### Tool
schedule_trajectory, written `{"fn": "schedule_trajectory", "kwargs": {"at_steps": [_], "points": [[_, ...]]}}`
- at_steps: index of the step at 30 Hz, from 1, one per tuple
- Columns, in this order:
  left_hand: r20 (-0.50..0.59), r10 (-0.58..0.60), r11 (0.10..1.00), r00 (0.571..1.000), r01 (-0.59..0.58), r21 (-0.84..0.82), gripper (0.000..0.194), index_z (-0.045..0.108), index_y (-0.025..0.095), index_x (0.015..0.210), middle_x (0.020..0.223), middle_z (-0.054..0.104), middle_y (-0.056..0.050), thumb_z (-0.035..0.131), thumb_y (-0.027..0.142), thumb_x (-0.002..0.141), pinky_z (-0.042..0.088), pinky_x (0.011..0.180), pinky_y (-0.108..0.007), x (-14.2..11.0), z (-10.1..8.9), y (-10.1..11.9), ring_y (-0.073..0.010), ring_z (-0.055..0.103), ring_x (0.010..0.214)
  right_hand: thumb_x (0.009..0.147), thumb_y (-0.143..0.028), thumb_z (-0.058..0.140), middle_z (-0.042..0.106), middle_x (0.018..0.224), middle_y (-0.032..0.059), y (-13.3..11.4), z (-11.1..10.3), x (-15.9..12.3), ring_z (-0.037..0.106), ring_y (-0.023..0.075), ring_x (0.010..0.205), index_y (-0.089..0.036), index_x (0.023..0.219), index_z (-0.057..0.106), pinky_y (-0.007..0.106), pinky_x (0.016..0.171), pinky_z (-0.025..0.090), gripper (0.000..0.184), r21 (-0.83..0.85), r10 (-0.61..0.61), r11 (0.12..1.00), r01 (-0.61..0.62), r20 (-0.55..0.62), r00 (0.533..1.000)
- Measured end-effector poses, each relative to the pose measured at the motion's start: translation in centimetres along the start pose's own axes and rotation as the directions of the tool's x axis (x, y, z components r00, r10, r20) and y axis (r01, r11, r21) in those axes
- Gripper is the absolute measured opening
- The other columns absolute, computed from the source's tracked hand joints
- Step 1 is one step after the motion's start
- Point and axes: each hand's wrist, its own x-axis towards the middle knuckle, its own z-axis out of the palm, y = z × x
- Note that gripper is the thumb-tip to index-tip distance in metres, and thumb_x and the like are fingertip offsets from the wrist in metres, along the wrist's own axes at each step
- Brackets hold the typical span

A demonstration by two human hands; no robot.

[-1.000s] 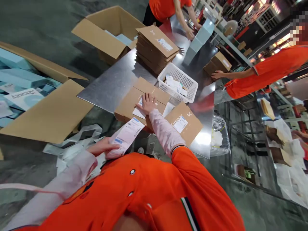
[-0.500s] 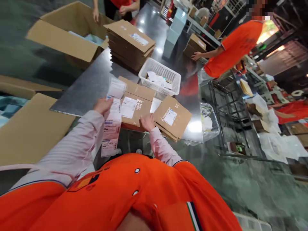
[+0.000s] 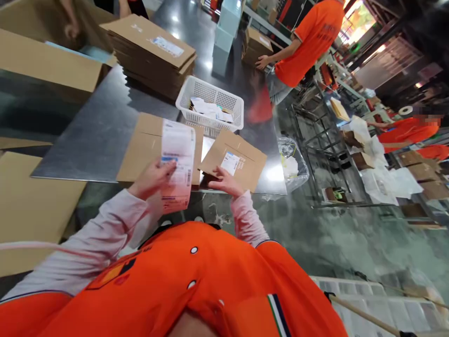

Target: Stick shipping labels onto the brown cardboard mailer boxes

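Note:
A strip of printed shipping labels (image 3: 178, 154) is pinched in my left hand (image 3: 154, 178), its lower end hanging past the table edge. Under the strip lies a flat brown cardboard box (image 3: 140, 145); the labels cover part of it. My right hand (image 3: 227, 182) has its fingers spread at the near left edge of another flat cardboard box (image 3: 250, 161). That one bears a white label (image 3: 230, 163) and rests on the right, slightly tilted, with a dark gap under its near left corner.
A white plastic basket (image 3: 182, 96) holding paper slips stands behind the boxes. Left of it rises a stack of flat cardboard (image 3: 150, 70) on the metal table (image 3: 91, 135). Large open cartons (image 3: 45, 65) flank the left side. A co-worker (image 3: 305, 42) handles boxes at the far right.
The labelled box from in front of me now lies on the right pile, and my right hand's fingers have spread. My left hand has moved right with the label strip, over an unlabelled-looking box.

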Motion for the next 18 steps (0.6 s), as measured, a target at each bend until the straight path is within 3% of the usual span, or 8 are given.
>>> {"fn": "schedule_trajectory", "kwargs": {"at_steps": [1, 3, 5, 6, 8, 10, 15, 18], "points": [[0.074, -0.055, 0.996, 0.996, 0.049, 0.072, 0.037, 0.064, 0.014, 0.077, 0.061, 0.059, 0.000, 0.085, 0.042, 0.067, 0.042, 0.047, -0.019, -0.6, -0.3, -0.7, -0.0114, 0.052, 0.053, 0.055, -0.048, 0.090, 0.070, 0.121, 0.0107, -0.5, 2.5, 0.3, 0.066, 0.0250, 0.108, -0.017, 0.117, 0.066, 0.036, 0.092, 0.056, 0.073, 0.147, -0.093, 0.986, 0.080, 0.086, 0.992], [0.217, -0.152, 0.974, 0.964, 0.108, 0.201, 0.049, 0.069, 0.014, 0.079, 0.062, 0.062, -0.002, 0.090, 0.050, 0.054, 0.044, 0.047, -0.021, -1.5, -1.0, -1.6, -0.0140, 0.055, 0.055, 0.064, -0.060, 0.081, 0.073, 0.116, 0.0087, -1.4, 6.9, 0.5, 0.068, 0.0232, 0.105, -0.017, 0.111, 0.069, 0.036, 0.093, 0.057, 0.065, 0.382, -0.185, 0.910, 0.160, 0.030, 0.982], [0.246, -0.118, 0.975, 0.962, 0.065, 0.212, 0.060, 0.074, 0.015, 0.090, 0.078, 0.071, -0.006, 0.092, 0.052, 0.047, 0.053, 0.060, -0.026, -1.9, -1.7, -2.0, -0.0212, 0.065, 0.072, 0.068, -0.066, 0.076, 0.075, 0.109, 0.0101, -1.9, 9.7, 0.1, 0.070, 0.0239, 0.100, -0.015, 0.102, 0.072, 0.039, 0.094, 0.058, 0.061, 0.465, -0.161, 0.869, 0.168, -0.056, 0.985], [0.205, -0.055, 0.983, 0.977, 0.017, 0.185, 0.065, 0.075, 0.016, 0.096, 0.089, 0.074, -0.008, 0.093, 0.052, 0.045, 0.055, 0.069, -0.029, -1.9, -2.0, -2.0, -0.0246, 0.067, 0.083, 0.066, -0.066, 0.078, 0.076, 0.105, 0.0104, -2.0, 10.3, -0.1, 0.071, 0.0246, 0.098, -0.014, 0.097, 0.073, 0.040, 0.093, 0.058, 0.061, 0.458, -0.146, 0.877, 0.144, -0.031, 0.989], [0.070, 0.041, 0.990, 0.997, -0.050, 0.132, 0.070, 0.075, 0.015, 0.100, 0.099, 0.075, -0.011, 0.092, 0.054, 0.045, 0.055, 0.081, -0.033, -1.9, -2.5, -2.1, -0.0276, 0.067, 0.093, 0.059, -0.061, 0.085, 0.077, 0.100, 0.0093, -2.2, 10.5, -0.4, 0.072, 0.0252, 0.093, -0.015, 0.094, 0.075, 0.041, 0.091, 0.059, 0.059, 0.389, -0.156, 0.916, 0.098, 0.120, 0.980], [-0.026, 0.043, 0.993, 0.999, -0.039, 0.115, 0.067, 0.076, 0.013, 0.091, 0.091, 0.075, -0.011, 0.090, 0.058, 0.044, 0.055, 0.080, -0.034, -1.8, -2.6, -2.4, -0.0263, 0.067, 0.086, 0.057, -0.056, 0.088, 0.077, 0.098, 0.0078, -2.6, 10.0, 0.1, 0.072, 0.0241, 0.090, -0.015, 0.096, 0.076, 0.040, 0.089, 0.060, 0.058, 0.304, -0.181, 0.946, 0.112, 0.211, 0.961], [-0.195, 0.097, 0.982, 0.976, -0.062, 0.177, 0.049, 0.071, 0.012, 0.071, 0.070, 0.069, -0.005, 0.083, 0.056, 0.054, 0.047, 0.065, -0.026, -1.8, -2.1, -4.5, -0.0168, 0.059, 0.065, 0.079, -0.044, 0.077, 0.078, 0.093, 0.0060, -4.3, 9.2, 2.2, 0.073, 0.0218, 0.086, -0.017, 0.097, 0.079, 0.034, 0.086, 0.059, 0.032, -0.006, -0.284, 0.958, 0.288, 0.153, 0.946], [-0.384, 0.193, 0.942, 0.903, -0.062, 0.329, 0.039, 0.056, 0.015, 0.056, 0.054, 0.054, 0.000, 0.072, 0.048, 0.069, 0.037, 0.055, -0.022, -1.4, -1.7, -5.8, -0.0125, 0.048, 0.057, 0.085, -0.038, 0.072, 0.078, 0.095, 0.0063, -4.6, 10.0, 3.0, 0.073, 0.0230, 0.090, -0.019, 0.099, 0.081, 0.035, 0.088, 0.058, 0.025, -0.176, -0.345, 0.912, 0.370, 0.157, 0.925]]}}
